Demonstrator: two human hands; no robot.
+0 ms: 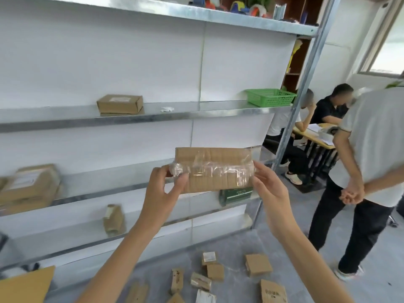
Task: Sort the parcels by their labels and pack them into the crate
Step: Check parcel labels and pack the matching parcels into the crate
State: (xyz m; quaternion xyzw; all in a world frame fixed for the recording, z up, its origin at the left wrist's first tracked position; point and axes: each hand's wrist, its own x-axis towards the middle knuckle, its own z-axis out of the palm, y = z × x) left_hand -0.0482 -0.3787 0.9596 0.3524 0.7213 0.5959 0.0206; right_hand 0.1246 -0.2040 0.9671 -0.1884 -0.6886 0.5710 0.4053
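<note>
Together, the left hand (166, 189) and the right hand (270, 189) held a flat cardboard parcel (214, 169) up between them, the left pinching its left end with thumb and fingers, the right grasping its right end. Clear tape wrapped the parcel's middle, and it hung in the air in front of the metal shelves (140, 115). Behind its lower edge a green box (236, 195) sat on a shelf. Higher up stood a brown box (120, 104) and, further right, a green basket (270, 97). A stack of parcels (28, 184) lay at the left, and small parcels (258, 264) were scattered on the floor (284, 248) below. A person in a white shirt (376, 138) stood at the right.
</note>
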